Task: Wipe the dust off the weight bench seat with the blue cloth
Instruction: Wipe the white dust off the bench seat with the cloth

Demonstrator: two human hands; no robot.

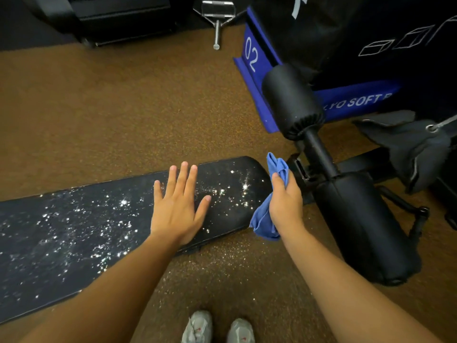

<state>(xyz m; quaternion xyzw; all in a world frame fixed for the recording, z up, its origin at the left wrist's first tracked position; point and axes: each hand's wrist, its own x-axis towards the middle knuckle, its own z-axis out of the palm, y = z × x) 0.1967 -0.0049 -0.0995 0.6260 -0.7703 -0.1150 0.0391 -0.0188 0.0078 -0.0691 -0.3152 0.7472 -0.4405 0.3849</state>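
Blue cloth [270, 194] in right hand [284, 201] | box [259, 78] labelled "02", "SOFT"

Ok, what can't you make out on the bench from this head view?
- Seat: left end cut off by the frame edge.
- Seat under the left hand and forearm: hidden.
- Blue cloth: middle hidden inside the right hand.
- Dust on the cloth: too small to tell.

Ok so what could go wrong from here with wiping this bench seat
1. The left hand lies flat on the dusty bench seat, so it may pick up or smear the white specks.
2. The blue cloth is bunched in the right hand, so it may push dust onto the floor.
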